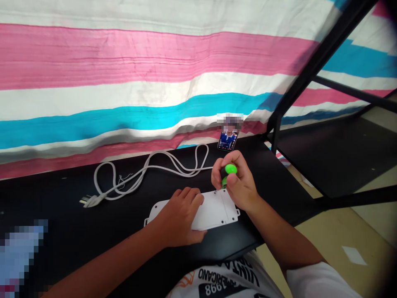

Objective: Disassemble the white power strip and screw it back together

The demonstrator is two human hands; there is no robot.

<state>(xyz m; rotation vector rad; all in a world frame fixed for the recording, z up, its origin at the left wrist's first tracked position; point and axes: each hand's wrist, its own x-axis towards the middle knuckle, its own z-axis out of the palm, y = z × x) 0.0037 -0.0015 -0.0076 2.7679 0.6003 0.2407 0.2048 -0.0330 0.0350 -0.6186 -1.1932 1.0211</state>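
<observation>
A white power strip (214,212) lies on the black table with its flat, screw-holed side up. My left hand (181,217) grips it across the middle, fingers over the far edge and thumb at the near edge. Above its far right part, my right hand (238,182) is closed around a screwdriver (230,169) with a green and black handle. The screwdriver's tip points down near a screw hole at the far edge; most of its shaft is hidden by my fingers. A white power cord (149,167) runs loosely behind the strip to a plug (87,201) on the left.
A phone (227,140) leans upright at the table's back, against a striped cloth (139,58). Black metal frame bars (297,78) rise on the right, beside another black surface (338,149). A blurred bluish item (18,252) sits at the lower left.
</observation>
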